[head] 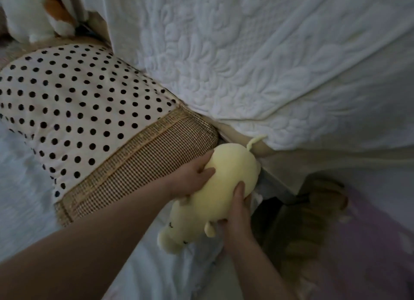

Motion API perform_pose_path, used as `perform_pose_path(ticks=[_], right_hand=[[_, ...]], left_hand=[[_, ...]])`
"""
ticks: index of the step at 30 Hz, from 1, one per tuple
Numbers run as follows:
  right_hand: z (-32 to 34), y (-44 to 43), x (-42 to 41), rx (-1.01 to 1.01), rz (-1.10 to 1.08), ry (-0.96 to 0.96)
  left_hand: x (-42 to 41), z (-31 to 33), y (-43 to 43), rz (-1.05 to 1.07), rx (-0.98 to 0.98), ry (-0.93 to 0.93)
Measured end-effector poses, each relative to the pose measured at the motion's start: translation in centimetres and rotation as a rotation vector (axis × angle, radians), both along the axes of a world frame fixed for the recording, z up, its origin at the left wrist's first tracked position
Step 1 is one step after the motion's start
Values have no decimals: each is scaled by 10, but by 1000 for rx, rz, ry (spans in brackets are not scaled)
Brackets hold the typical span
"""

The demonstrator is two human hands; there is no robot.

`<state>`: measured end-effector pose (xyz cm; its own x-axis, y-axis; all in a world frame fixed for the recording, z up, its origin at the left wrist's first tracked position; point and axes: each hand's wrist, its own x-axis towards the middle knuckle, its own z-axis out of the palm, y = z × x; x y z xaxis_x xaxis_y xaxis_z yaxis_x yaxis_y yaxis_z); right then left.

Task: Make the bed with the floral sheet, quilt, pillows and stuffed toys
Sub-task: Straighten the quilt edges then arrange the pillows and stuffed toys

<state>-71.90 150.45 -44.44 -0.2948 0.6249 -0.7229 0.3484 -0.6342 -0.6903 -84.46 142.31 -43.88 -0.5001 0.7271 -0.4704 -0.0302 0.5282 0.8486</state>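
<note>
Light: the room is dim and the colours look washed out.
Bed: I am looking down at a pale, bluish-white bed sheet (152, 268); in this light I cannot tell whether it has a pattern.
Cover: a white quilted fabric with raised leaf and scroll stitching (257, 64) fills the top and right of my view, and its lower edge drapes just beyond the pillow's end.
Pillow: a cream pillow with black polka dots (78, 102) lies across the sheet on my left, ending in a woven tan-and-brown checked band (143, 165).
Corner: a white-and-orange stuffed toy (33, 15) sits at the upper left, beyond the pillow.
Floor: beside the bed on my right there is a brown furry shape (309, 210), too dark to identify, on a lilac patterned mat (369, 243).
Toy: the pale yellow soft plush animal (226, 183) lies on the sheet against the pillow's woven end, its face towards me and its thin tail pointing at the quilted fabric.
Left hand (190, 181): curled around the toy's side next to the pillow, thumb on top.
Right hand (237, 216): gripping the toy's other side near its ear, thumb pressed into the plush back.
</note>
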Motion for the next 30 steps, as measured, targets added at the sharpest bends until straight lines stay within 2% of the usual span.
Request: perform_pose_path(ticks=[4, 8, 9, 11, 14, 16, 19, 23, 27, 30], right_hand=[[-27, 9, -4, 68, 112, -90], [-25, 22, -11, 104, 95, -92], [-20, 22, -12, 190, 90, -117], [-12, 23, -14, 506, 180, -192], [-13, 24, -20, 1046, 460, -284], [-24, 25, -25, 1218, 692, -335], [-42, 30, -28, 1163, 891, -432], [-37, 33, -29, 1223, 852, -485], [-8, 10, -33, 1328, 859, -401], [11, -28, -41, 1357, 929, -245]], left_hand=[[-1, -32, 6, 21, -96, -30], [-12, -39, 9, 110, -110, -174], [-14, -34, 9, 131, -113, -210], [-21, -24, 13, 178, -153, -266], [-28, -8, 20, 222, -290, -276], [-26, 5, 24, 201, -306, -238], [-16, 15, 21, 141, -264, -224], [-6, 15, 8, 126, -225, -211], [-1, 26, -24, 201, -166, -164], [-1, 42, -67, 274, -117, -113]])
